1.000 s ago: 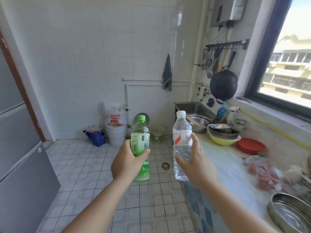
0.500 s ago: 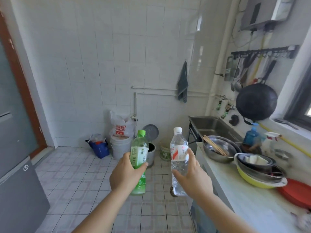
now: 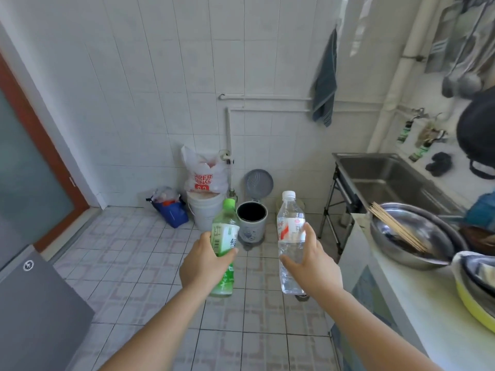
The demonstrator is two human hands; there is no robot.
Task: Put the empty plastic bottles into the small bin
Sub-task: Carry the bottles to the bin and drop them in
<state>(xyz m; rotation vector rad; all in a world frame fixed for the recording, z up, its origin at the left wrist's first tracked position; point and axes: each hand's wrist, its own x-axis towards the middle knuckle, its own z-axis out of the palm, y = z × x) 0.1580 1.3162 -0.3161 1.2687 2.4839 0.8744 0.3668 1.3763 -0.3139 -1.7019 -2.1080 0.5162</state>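
My left hand [image 3: 205, 266] grips an upright green bottle [image 3: 225, 234] with a green cap and a green-white label. In my right hand [image 3: 312, 263] I hold an upright clear bottle [image 3: 291, 231] with a white cap and a red-white label. Both bottles are held out in front of me above the tiled floor. Between and beyond them, on the floor by the far wall, stands the small bin [image 3: 251, 223]; its grey lid [image 3: 258, 182] is up and the dark inside shows.
A white bucket [image 3: 205, 210] with a plastic bag on top and a blue bag [image 3: 171, 211] stand left of the bin. On the right are a steel sink [image 3: 385, 178] and a counter [image 3: 417, 303] with metal bowls. A grey appliance [image 3: 32, 303] is at the left.
The view has closed in on the far wall and tilted down. The bin, earlier hidden behind the bottles, now shows with its lid up. Both hands still hold their bottles.
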